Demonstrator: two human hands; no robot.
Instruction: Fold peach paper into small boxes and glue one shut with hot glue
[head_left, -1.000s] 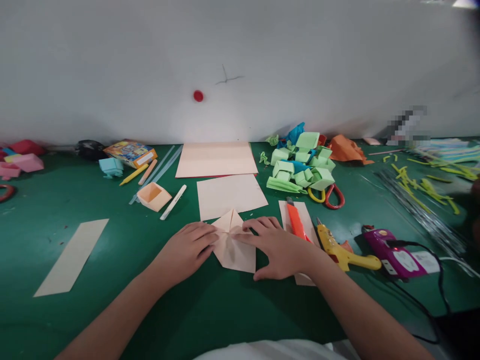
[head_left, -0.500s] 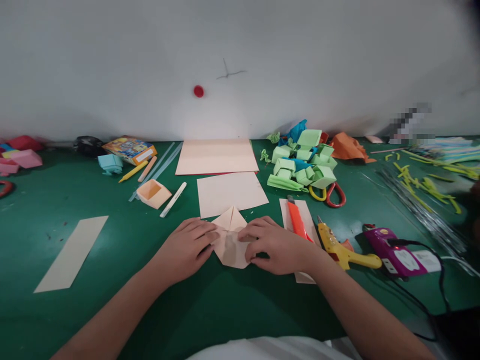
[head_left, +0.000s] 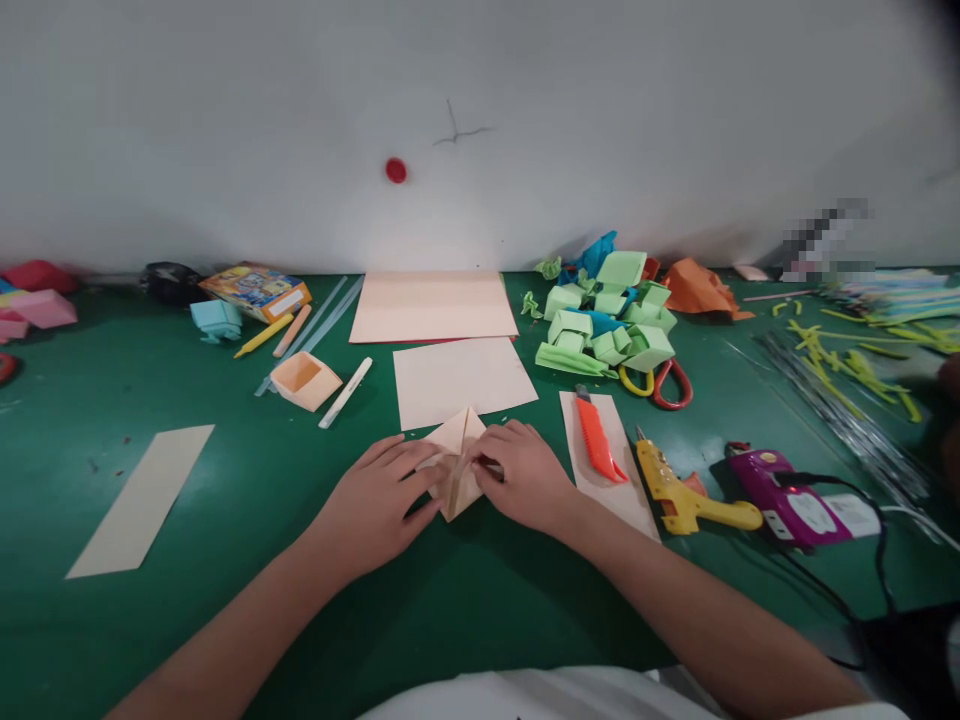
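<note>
A folded piece of pale peach paper (head_left: 459, 483) lies on the green table between my two hands. Its creases meet along a middle line, and part of it is hidden under my fingers. My left hand (head_left: 386, 505) rests with fingers stretched out, their tips on the paper's left side. From the right, my right hand (head_left: 525, 478) pinches the paper's right flap near the middle. Just beyond the paper is a flat pale sheet (head_left: 465, 383). A small folded peach paper box (head_left: 306, 382) sits left of it, beside a white pen-like stick (head_left: 346, 393).
Right of my hands, an orange box cutter (head_left: 598, 440) lies on a paper strip (head_left: 637, 500), next to a yellow glue gun (head_left: 686, 495) and a purple corded device (head_left: 787, 500). Green folded paper pieces (head_left: 611, 320) partly cover scissors (head_left: 673, 385). A cream strip (head_left: 146, 500) lies left.
My right hand has moved inward and left, bringing the paper's right side toward the middle, so the paper looks narrower. My left hand stays at its left side, fingers a little more spread.
</note>
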